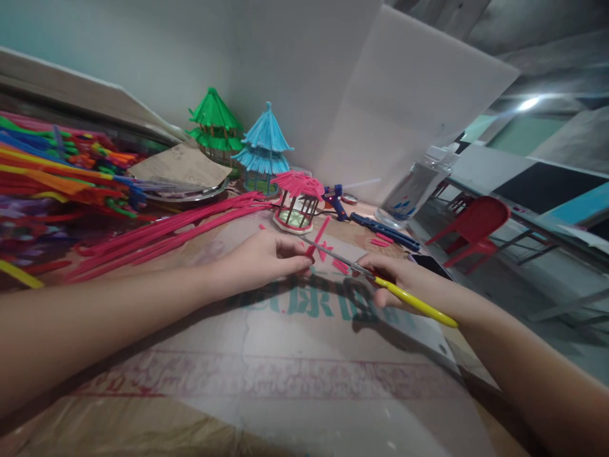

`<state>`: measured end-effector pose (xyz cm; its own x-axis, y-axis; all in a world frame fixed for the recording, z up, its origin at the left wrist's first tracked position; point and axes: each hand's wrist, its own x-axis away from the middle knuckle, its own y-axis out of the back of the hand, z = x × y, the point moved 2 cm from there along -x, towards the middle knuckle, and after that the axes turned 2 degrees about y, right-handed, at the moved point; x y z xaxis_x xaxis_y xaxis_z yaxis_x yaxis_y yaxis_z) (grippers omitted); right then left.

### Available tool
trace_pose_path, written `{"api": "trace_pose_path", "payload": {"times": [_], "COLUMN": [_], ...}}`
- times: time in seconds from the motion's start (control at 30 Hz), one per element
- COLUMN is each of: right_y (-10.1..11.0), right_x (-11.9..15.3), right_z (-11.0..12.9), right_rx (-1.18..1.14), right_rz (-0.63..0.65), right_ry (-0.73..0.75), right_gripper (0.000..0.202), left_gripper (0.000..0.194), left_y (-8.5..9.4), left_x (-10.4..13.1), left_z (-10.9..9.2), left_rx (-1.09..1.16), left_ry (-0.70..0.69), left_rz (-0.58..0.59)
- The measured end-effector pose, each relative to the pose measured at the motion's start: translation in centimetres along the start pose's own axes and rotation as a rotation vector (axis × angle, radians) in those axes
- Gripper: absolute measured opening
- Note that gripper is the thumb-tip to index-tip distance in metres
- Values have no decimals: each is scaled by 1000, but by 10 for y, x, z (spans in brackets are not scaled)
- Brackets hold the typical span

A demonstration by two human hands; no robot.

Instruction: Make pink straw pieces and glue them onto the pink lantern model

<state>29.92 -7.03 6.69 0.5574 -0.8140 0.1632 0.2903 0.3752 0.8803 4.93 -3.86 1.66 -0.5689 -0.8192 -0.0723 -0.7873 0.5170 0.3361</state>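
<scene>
Between the thumb and fingers of my left hand [266, 260] is a short pink pipe cleaner strip [321, 233], tilted up to the right. My right hand [397, 276] grips yellow-handled scissors [413, 301], whose blades reach left to the strip, near my left fingertips. Several cut pink pieces [340, 265] lie on the sheet below the blades. Just beyond my hands stands a small pavilion [299, 197] with a pink roof and thin posts. Long pink pipe cleaners [162, 236] lie to the left of it.
Blue [266, 149] and green [216, 120] pavilions stand behind. Piled coloured pipe cleaners [57, 171] fill the left. Behind to the right are a glue gun [335, 202], dark blue pliers-like tool [385, 231], clear container [412, 190] and phone [431, 265]. A red chair [480, 222] stands farther right.
</scene>
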Motion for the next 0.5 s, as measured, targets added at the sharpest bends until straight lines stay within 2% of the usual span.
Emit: {"api": "trace_pose_path", "payload": {"times": [0.5], "right_y": [-1], "right_x": [1], "right_z": [-3], "right_rx": [-37], "right_rz": [40], "right_ry": [-6], "right_gripper": [53], "left_gripper": [26], "left_y": [-1], "left_x": [0], "left_z": [1], "left_rx": [-23], "left_ry": [8], "left_rz": [-16]}}
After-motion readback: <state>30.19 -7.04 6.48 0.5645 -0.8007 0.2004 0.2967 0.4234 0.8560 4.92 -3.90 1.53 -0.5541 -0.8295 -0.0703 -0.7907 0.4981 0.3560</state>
